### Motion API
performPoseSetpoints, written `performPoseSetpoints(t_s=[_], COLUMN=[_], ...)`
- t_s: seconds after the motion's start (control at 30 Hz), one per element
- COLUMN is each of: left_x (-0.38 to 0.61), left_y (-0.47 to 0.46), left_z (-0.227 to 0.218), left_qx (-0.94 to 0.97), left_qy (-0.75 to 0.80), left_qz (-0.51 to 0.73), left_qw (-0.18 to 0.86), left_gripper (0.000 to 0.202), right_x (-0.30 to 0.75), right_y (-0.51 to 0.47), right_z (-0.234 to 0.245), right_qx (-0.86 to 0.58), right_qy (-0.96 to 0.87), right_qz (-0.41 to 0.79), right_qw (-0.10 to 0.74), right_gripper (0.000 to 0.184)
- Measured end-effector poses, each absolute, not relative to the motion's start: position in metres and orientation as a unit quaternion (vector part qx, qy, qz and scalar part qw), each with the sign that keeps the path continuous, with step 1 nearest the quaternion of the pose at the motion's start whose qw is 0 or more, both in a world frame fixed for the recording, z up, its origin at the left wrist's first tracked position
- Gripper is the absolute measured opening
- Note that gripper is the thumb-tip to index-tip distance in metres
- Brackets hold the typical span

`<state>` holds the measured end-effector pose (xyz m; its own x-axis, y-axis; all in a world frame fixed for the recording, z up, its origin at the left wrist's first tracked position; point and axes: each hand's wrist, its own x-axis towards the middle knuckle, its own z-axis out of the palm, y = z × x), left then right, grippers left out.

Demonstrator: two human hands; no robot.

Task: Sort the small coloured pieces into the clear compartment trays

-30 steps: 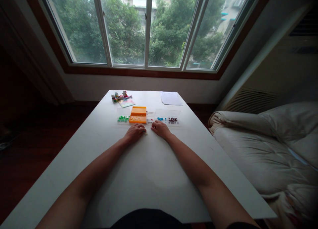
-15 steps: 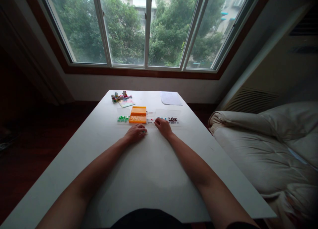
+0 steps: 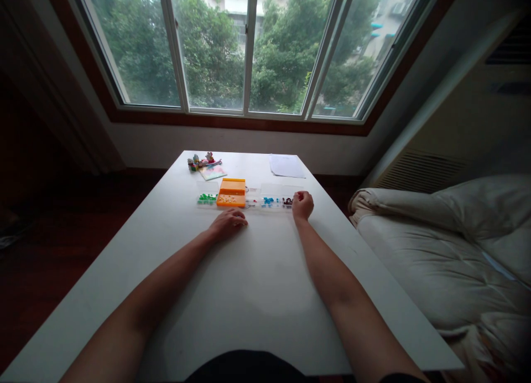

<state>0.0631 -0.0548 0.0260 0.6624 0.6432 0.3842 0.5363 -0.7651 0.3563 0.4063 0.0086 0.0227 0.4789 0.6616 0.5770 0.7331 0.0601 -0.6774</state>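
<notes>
Orange case (image 3: 233, 185) in the middle of your counter (image 3: 253, 294), open, with pale yellowish bits (image 3: 227, 199) in its near half. Clear tray sections sit either side: green bits (image 3: 207, 198) left, blue bits (image 3: 270, 201) right, then dark bits (image 3: 287, 201) at the far right end, plus a tiny red bit (image 3: 254, 201) just right of the case.

So how far along are you? Sorting-wise, things look in decent shape: the colours sit mostly in their own groups. Plenty of loose bits are left in there, so I'd call it partway, but honestly that's just my read.

Your left hand (image 3: 229, 221) rests just in front of the case, fingers loosely curled over, and I can't tell if there's anything under them. Your right hand (image 3: 303, 204) is right beside the dark bits, fingers drawn in together; whether you've got one pinched, can't tell either, it's too small to see.

Up at the far left corner there's a cluster of small colourful figures (image 3: 199, 161) by a patterned card (image 3: 213, 173), with white paper (image 3: 287, 165) over on the far right.
</notes>
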Motion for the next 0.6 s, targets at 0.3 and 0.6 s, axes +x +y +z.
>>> performPoseSetpoints(t_s=[0.3,0.6], left_x=[0.063,0.045], left_y=[-0.053,-0.039], left_z=[0.024,0.019], left_qx=[0.876,0.816], left_qy=[0.369,0.482], left_qz=[0.290,0.311], left_qw=[0.112,0.074], left_gripper=[0.015,0.020], right_x=[0.387,0.333], right_y=[0.005,-0.022], right_z=[0.025,0.035], right_qx=[-0.660,-0.516], right_qy=[-0.541,-0.741], right_qz=[-0.042,0.027], right_qw=[0.519,0.428], right_gripper=[0.015,0.017])
